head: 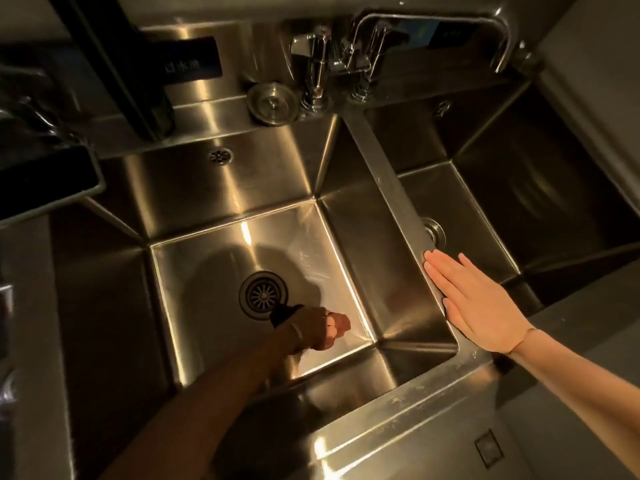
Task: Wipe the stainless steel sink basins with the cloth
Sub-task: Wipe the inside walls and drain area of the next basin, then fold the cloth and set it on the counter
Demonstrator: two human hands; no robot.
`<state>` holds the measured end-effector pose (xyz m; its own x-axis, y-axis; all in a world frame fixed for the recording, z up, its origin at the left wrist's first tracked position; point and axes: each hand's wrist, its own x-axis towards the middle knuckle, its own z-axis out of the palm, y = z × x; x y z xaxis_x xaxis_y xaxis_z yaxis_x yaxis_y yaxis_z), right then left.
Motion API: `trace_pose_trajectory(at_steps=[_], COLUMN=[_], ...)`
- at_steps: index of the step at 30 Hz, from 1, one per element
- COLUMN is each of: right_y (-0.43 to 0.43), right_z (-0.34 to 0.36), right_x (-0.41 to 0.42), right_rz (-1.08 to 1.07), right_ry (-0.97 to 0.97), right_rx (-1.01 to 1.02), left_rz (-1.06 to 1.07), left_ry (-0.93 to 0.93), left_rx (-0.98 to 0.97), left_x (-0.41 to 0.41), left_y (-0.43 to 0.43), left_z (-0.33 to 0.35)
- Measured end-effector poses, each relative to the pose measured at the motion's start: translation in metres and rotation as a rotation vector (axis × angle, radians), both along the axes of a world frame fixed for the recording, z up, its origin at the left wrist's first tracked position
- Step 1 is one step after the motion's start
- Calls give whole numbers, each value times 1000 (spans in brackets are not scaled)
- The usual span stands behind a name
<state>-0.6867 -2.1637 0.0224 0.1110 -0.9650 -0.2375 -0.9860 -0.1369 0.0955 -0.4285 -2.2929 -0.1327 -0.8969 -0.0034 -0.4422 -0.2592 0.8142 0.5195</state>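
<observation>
Two stainless steel basins lie below me. My left hand (322, 329) reaches deep into the left basin (221, 268), fingers curled round a dark cloth (282, 315) pressed on the floor just right of the round drain (264, 295). Most of the cloth is hidden under the hand and in shadow. My right hand (474, 303) lies flat with straight fingers on the steel divider (388, 174) between the basins. The right basin (485, 216) holds nothing but its drain (433, 232).
Taps and a curved spout (381, 39) stand behind the divider, with a loose round strainer lid (272, 103) on the back ledge. A dark tray (45, 174) overhangs the left basin's far left corner. A black upright object (124, 64) stands at the back left.
</observation>
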Motion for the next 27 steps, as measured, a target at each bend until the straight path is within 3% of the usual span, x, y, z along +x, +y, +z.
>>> trace_pose_trajectory(at_steps=[3, 6, 11, 14, 17, 20, 24, 27], right_y=[-1, -6, -22, -37, -52, -65, -78, -84], right_z=[7, 23, 51, 62, 70, 84, 102, 109], right_x=[6, 16, 45, 58, 71, 90, 131, 167], right_rz=[21, 24, 7, 78, 158, 255, 399, 437], right_ry=[37, 17, -231, -343, -395, -468, -575, -642], right_rx=[-4, -39, -66, -17, 60, 149, 216, 201], left_rz=[38, 187, 404, 648, 912, 932, 1082, 1242], left_ry=[-22, 70, 201, 382, 342, 269, 489, 526], left_rx=[-217, -282, -263, -241, -247, -331, -372, -364], left_x=[12, 30, 53, 61, 66, 80, 100, 116], left_y=[-6, -9, 6, 24, 38, 51, 72, 81], left_z=[36, 79, 153, 185, 207, 228, 253, 266])
